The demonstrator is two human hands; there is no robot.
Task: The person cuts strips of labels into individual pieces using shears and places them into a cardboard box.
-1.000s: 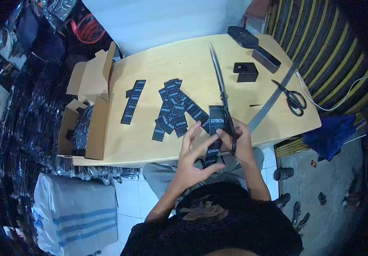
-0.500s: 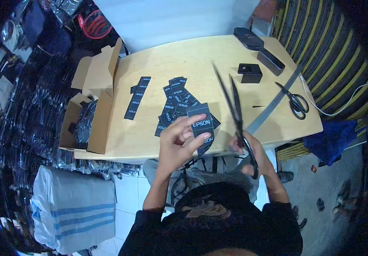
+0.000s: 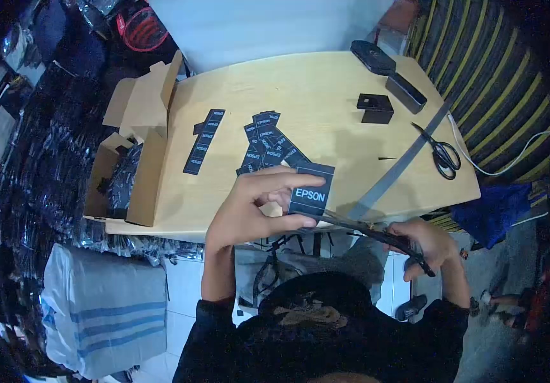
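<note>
Between thumb and fingers, my left hand (image 3: pixel 252 203) pinches a black label strip (image 3: pixel 310 188) printed EPSON in white, over the table's front edge. My right hand (image 3: pixel 425 246) grips the handles of long black scissors (image 3: pixel 364 228). Their blades point left and lie at the strip's lower part, right by my left thumb. Behind my left hand, a loose pile of EPSON label strips (image 3: pixel 265 137) covers part of the table. One more label strip (image 3: pixel 205 142) lies farther left, with a short piece under it.
An open cardboard box (image 3: pixel 144 182) with dark contents stands at the table's left. A second pair of scissors (image 3: pixel 442 153), a long grey strip (image 3: pixel 402 163) and black boxes (image 3: pixel 377 110) lie on the right. A wrapped white bale (image 3: pixel 106 313) stands on the floor, lower left.
The scissors have swung from pointing up to pointing left, with their blades now at the held strip. My right hand has moved right and slightly down; the left tilted the strip slightly.
</note>
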